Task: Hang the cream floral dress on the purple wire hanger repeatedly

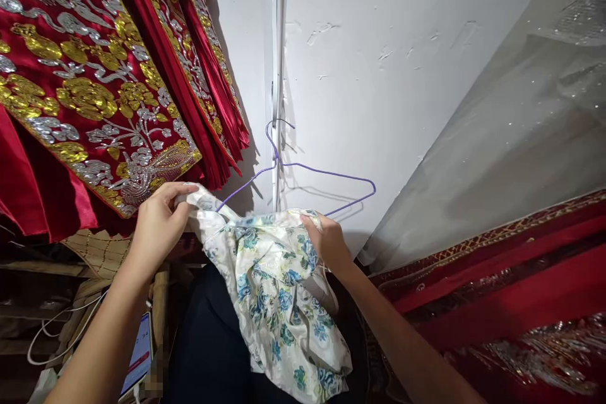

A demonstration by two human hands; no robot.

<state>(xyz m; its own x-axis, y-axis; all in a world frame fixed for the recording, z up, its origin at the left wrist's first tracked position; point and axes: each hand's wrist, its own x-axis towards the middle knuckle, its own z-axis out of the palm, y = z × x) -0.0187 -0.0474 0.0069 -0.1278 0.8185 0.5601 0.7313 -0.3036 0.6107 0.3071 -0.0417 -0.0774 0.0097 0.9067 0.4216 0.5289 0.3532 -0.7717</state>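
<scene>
A white garment point(279, 290) with blue and green flowers hangs between my two hands, its lower part falling over dark-clothed legs. My left hand point(163, 214) pinches its upper left corner between thumb and fingers. At the upper right edge, my right hand point(329, 240) grips the cloth, thumb on top. A purple wire hanger point(326, 170) sits behind the garment's top edge, its left arm running down into the cloth. The hanger's right arm bends back toward my right hand; its lower bar is mostly hidden by the fabric. The hook points up in front of the wall.
Red garments point(95, 88) with gold and silver embroidery hang at the left. A white wall point(402, 76) stands ahead. Sheer sparkly fabric point(511, 120) and red cloth point(534, 271) fill the right. Lower left are a lit phone point(139, 353), a white cable point(35, 344) and wooden bars.
</scene>
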